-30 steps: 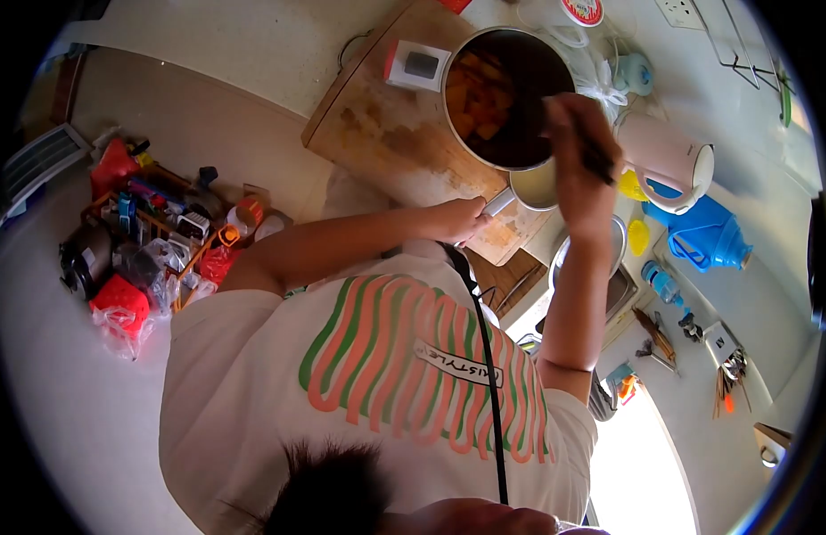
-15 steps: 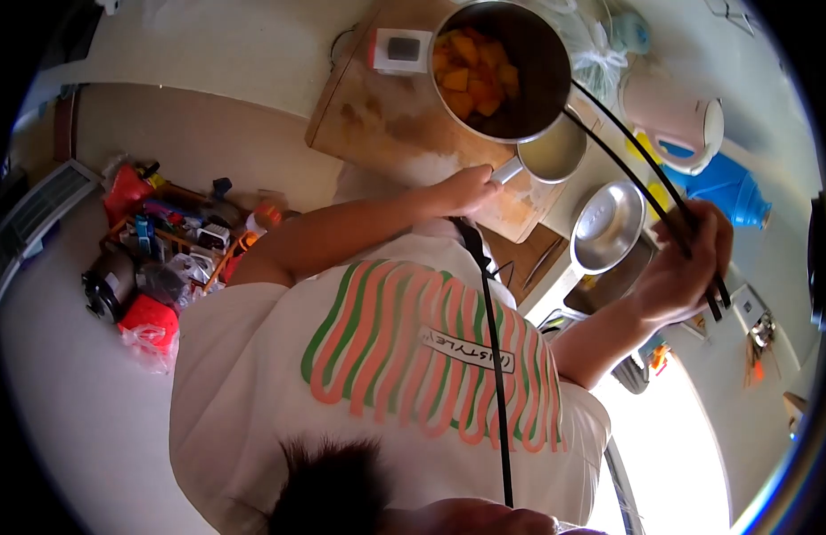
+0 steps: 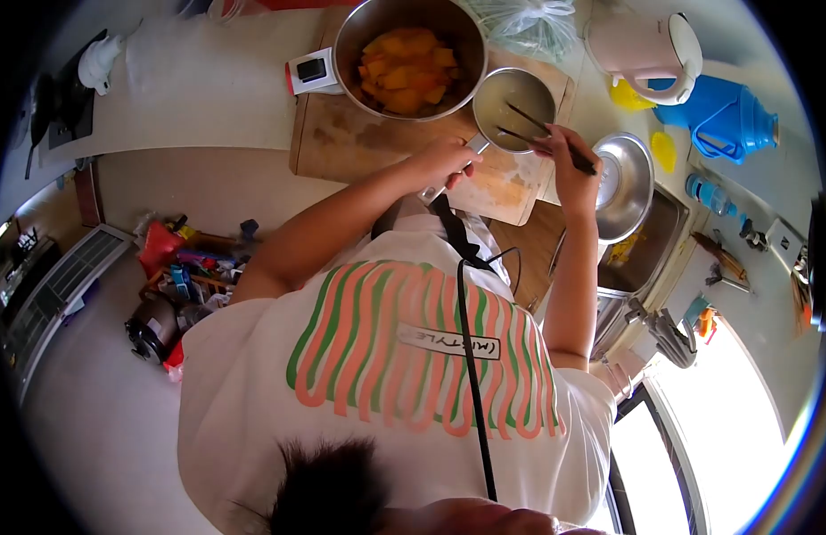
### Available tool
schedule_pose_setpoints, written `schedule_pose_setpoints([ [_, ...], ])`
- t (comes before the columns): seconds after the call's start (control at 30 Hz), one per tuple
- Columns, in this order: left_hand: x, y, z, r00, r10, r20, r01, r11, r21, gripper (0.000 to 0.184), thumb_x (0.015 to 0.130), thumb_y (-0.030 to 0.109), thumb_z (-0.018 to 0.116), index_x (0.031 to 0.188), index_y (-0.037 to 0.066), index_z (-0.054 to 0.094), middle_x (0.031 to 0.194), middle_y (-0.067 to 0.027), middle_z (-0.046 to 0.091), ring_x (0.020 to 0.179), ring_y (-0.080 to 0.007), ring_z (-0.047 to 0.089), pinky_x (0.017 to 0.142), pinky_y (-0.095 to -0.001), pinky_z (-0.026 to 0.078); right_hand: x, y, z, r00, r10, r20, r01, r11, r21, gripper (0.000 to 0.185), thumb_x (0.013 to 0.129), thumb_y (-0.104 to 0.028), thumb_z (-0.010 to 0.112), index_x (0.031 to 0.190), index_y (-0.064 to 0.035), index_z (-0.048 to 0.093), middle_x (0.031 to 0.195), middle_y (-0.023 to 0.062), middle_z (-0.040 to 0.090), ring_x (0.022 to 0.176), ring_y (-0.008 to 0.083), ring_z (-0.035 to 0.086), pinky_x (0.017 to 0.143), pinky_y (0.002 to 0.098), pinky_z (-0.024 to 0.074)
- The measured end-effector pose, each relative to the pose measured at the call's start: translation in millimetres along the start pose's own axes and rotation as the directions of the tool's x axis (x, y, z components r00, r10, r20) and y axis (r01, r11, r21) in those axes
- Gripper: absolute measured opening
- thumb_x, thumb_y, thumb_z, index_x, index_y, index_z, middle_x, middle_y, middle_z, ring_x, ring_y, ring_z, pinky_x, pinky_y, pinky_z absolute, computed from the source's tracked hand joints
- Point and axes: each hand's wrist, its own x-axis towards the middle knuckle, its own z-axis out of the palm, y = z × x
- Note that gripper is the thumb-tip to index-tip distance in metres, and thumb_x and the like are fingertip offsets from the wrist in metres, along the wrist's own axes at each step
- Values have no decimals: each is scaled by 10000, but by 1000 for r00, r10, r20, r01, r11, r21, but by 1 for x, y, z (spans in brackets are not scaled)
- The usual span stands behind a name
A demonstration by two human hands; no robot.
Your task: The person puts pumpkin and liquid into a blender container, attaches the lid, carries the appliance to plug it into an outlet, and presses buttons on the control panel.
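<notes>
My left hand [image 3: 444, 167] is closed around the handle of a small saucepan [image 3: 478, 143] that holds a pale, cloudy liquid. In my right hand [image 3: 573, 169] is a pair of dark chopsticks [image 3: 530, 123]. Their tips reach down into the small saucepan and stand slightly apart. Just behind and left of it is a larger metal pot [image 3: 475, 45] with a white handle, containing orange chunks [image 3: 404, 71] that look like pumpkin. A worn wooden cutting board [image 3: 341, 156] lies beneath the small saucepan and the front of the pot.
Right of my right hand, a metal basin [image 3: 640, 201] sits by the sink [image 3: 667, 232]. Farther back are a pale electric kettle [image 3: 609, 45], a blue thermos jug [image 3: 734, 116] and a clear plastic bag [image 3: 529, 27]. The counter [image 3: 208, 98] stretches to the left.
The chopsticks have gone from the larger pot's edge to inside the small saucepan, my right hand moving left and inward. My left hand stays on the saucepan handle. The view has shifted.
</notes>
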Motion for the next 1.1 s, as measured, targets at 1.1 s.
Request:
schedule_pose_setpoints([
  [1.1, -158, 88, 89, 985, 54, -164, -22, 981, 191, 331, 1049, 383, 459, 876, 101, 477, 635, 75, 327, 506, -31, 278, 432, -216, 235, -47, -120, -70, 922, -304, 241, 315, 949, -8, 208, 993, -97, 577, 1029, 88, 667, 887, 134, 716, 772, 186, 716, 706, 285, 574],
])
